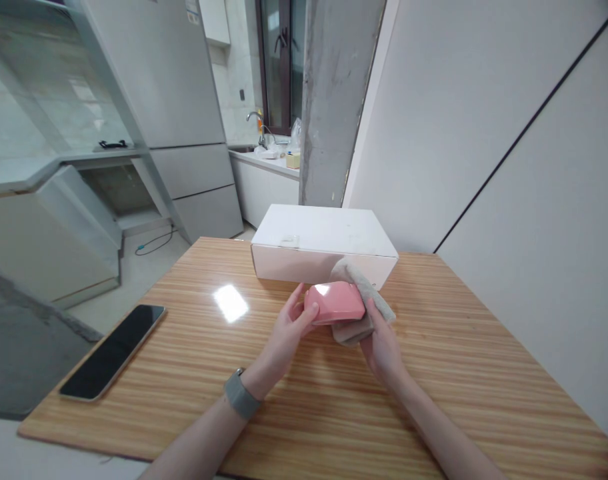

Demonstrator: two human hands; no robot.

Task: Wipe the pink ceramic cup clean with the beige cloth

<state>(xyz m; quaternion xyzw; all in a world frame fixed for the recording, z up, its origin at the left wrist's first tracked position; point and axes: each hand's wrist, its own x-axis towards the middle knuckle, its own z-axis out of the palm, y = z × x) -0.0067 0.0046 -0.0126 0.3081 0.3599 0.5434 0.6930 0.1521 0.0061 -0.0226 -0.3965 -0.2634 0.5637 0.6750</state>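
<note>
A small pink case (334, 302) with rounded corners is held just above the wooden table (194, 373). My left hand (287, 333) grips its left end, thumb on top. My right hand (381, 347) holds a beige cloth (363, 287) that wraps under and behind the right side of the case. A grey watch band sits on my left wrist. Just behind the hands lies a closed white box (320, 241).
A black phone (115, 349) lies face up near the table's left edge. A white wall runs along the right side. Beyond the table stand a grey pillar (334, 100), a fridge (184, 113) and a counter with a sink (264, 150).
</note>
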